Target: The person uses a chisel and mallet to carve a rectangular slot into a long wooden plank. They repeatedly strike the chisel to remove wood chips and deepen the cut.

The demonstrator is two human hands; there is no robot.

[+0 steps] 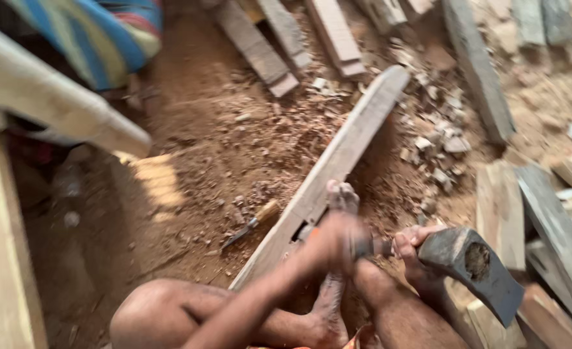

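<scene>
Head view: long grey plank (337, 161) lies slanted on the dirt floor (195, 148), your foot (341, 197) pinning it. Your right hand (414, 249), fingers closed, grips the dark iron axe (473, 265); left hand (337, 242) is blurred, grip unclear. Looks mid-hewing; next chop needs careful aim clear of toes. Chisel (252, 223), chips (437, 142) nearby.

We see the long flat wooden plank (337, 161) in the middle, the small wooden-handled chisel (252, 223) just left of it, and the heavy dark iron axe head (470, 262) at lower right.
</scene>
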